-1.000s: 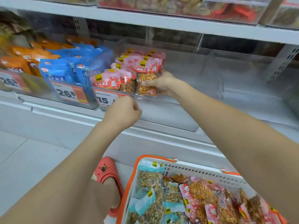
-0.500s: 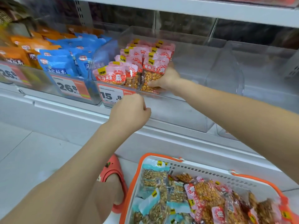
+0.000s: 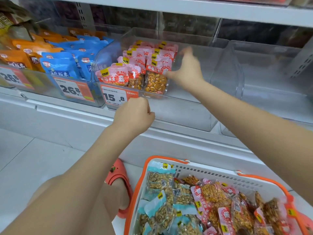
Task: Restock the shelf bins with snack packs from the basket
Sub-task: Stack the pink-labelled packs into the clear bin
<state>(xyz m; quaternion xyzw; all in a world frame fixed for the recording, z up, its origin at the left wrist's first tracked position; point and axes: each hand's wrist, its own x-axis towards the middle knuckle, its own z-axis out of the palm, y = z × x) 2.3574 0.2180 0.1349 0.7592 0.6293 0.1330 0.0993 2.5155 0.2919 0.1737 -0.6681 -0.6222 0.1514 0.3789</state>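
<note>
Centre of the frame: a clear plastic shelf bin (image 3: pixel 191 39) held rows of pink-topped peanut snack packs (image 3: pixel 149 65), standing upright along its left half; the right half of the bin showed bare plastic. The right hand (image 3: pixel 186 70) reached into the bin from the right, fingers spread and fairly straight, blurred, with fingertips at the right edge of the front pack (image 3: pixel 156 77); whether they actually touched it could not be told, and nothing was gripped. The left hand (image 3: pixel 133 114) sat just below and in front of the bin's front wall, beside a red-and-white price tag reading 15.8 (image 3: pixel 116 97), fingers curled into a loose fist; whether it pinched anything could not be told. At lower right stood a white plastic basket with orange rim and handles (image 3: pixel 211 175), holding a loose heap of more snack packs (image 3: pixel 211 197), some pink-topped with orange peanuts, some pale blue-topped with brownish nuts. To the left of the peanut bin, a neighbouring bin held blue pouches (image 3: pixel 59 65) behind a 26.8 tag (image 3: pixel 72 89); orange pouches (image 3: pixel 17 56) filled the far upper left. A coral-red slipper (image 3: pixel 116 173) on a foot showed at lower centre on the pale tiled floor (image 3: pixel 25 158).
</note>
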